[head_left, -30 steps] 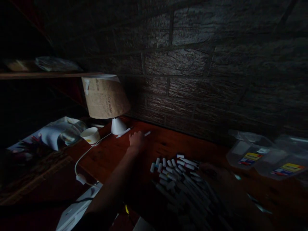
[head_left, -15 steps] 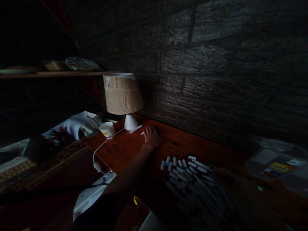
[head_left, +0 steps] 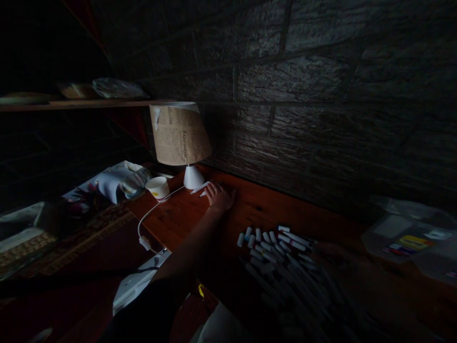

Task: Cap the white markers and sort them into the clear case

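My left hand (head_left: 220,197) lies on the wooden table near the lamp, fingers stretched forward and a little apart. Its fingertips rest on or beside a white marker (head_left: 203,194), partly covered by the fingers. Another white marker (head_left: 199,187) lies just beyond it, close to the lamp base. In deep shadow at the right, my right hand (head_left: 333,257) is beside a heap of markers (head_left: 285,267); its fingers are too dark to make out. Several short white caps or marker ends (head_left: 258,234) lie at the heap's far left edge.
A table lamp (head_left: 181,136) with a newsprint shade stands at the back left. Near it are a paper cup (head_left: 157,188) and a white cord (head_left: 144,219). A clear plastic container (head_left: 389,231) sits at the right. A stone wall (head_left: 293,109) runs behind the wooden table (head_left: 164,221).
My left hand has slid left towards the lamp, and the marker at its fingertips has shifted with it, closer to the other marker. The view has tilted slightly. My right hand stays by the heap.
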`<act>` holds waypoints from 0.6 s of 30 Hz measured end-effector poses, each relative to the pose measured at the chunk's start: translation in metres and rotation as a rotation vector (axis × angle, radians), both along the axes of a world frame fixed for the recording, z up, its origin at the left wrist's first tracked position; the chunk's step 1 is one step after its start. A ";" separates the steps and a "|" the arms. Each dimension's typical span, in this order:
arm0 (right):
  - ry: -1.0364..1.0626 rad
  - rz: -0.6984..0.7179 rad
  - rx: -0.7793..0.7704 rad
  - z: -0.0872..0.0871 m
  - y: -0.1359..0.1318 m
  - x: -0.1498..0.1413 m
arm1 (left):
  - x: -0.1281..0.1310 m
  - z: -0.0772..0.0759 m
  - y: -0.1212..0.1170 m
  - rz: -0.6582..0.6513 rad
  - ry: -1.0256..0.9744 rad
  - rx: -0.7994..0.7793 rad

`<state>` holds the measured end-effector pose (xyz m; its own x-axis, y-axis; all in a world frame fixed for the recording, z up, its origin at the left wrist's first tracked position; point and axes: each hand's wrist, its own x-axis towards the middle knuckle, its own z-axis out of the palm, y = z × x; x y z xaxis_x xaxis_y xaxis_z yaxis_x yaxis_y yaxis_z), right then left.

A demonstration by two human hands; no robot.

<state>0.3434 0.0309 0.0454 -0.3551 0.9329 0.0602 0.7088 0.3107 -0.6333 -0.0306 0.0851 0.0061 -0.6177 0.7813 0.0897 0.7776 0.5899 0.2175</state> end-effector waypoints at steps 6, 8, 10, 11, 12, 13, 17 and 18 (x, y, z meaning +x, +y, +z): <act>-0.051 0.009 -0.019 -0.001 0.000 0.000 | -0.004 0.001 -0.002 -0.009 0.077 0.060; -0.045 0.005 -0.010 -0.002 0.000 0.001 | -0.002 0.000 -0.002 -0.050 0.061 0.043; -0.042 0.015 -0.002 -0.004 0.001 0.001 | -0.002 -0.001 -0.002 -0.063 0.021 -0.004; -0.043 0.022 -0.002 -0.005 0.001 0.002 | -0.004 -0.002 -0.002 -0.058 0.009 -0.025; -0.044 0.032 -0.007 -0.007 0.001 0.002 | -0.006 -0.002 -0.001 -0.051 0.007 -0.036; -0.044 0.042 -0.013 -0.008 0.002 0.003 | -0.008 -0.002 0.000 -0.042 0.013 -0.037; -0.032 0.058 -0.024 -0.012 0.001 0.004 | -0.012 -0.003 0.001 -0.020 0.072 0.018; -0.031 0.060 -0.027 -0.011 0.001 0.005 | -0.011 -0.002 0.000 -0.024 0.084 0.032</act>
